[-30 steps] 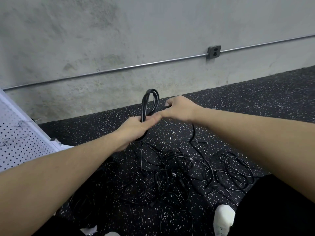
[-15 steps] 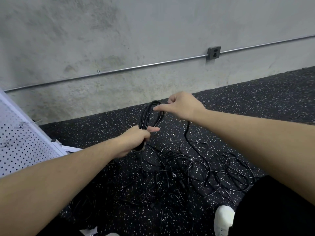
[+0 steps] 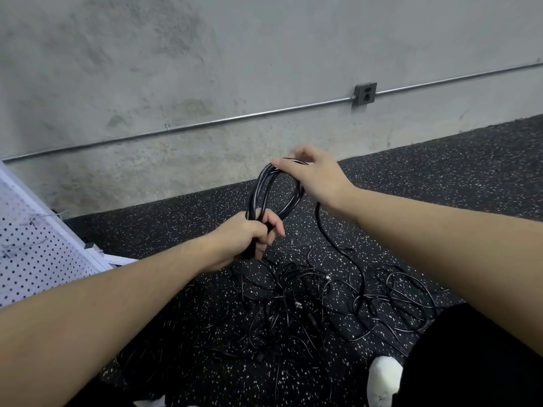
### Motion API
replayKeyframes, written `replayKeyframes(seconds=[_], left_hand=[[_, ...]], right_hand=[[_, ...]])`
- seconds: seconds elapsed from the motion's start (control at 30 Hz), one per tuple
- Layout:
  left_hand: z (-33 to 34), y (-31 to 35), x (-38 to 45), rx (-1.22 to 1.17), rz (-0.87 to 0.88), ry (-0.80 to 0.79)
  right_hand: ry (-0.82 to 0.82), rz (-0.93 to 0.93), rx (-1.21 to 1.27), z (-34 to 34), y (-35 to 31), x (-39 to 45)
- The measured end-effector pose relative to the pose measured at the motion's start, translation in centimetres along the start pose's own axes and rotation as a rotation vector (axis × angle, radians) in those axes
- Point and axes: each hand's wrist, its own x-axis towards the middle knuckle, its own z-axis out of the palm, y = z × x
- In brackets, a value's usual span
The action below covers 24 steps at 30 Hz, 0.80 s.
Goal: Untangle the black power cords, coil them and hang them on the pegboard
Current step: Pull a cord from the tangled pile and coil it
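Within the last second the right hand (image 3: 316, 174) had lifted, fingers pinching the glossy black power-cord coil (image 3: 276, 192) at its top, widening the loop. The left hand (image 3: 249, 239) gripped its base above the tangled black cords (image 3: 323, 304) on the floor; coiling was underway, the white perforated pegboard (image 3: 35, 245) waiting.

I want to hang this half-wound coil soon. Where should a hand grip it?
Grip the coil at its bundled bottom, where the left hand holds the strands together, coming from below; the top loop stays open for a pegboard hook.
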Motion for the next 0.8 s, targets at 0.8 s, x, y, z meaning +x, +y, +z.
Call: replayKeyframes(seconds=[0.8], left_hand=[[0.8,1.1,0.2,-0.437,0.043,-0.09]], right_hand=[[-0.149,0.395,0.455,2.0,-1.7,-0.2]])
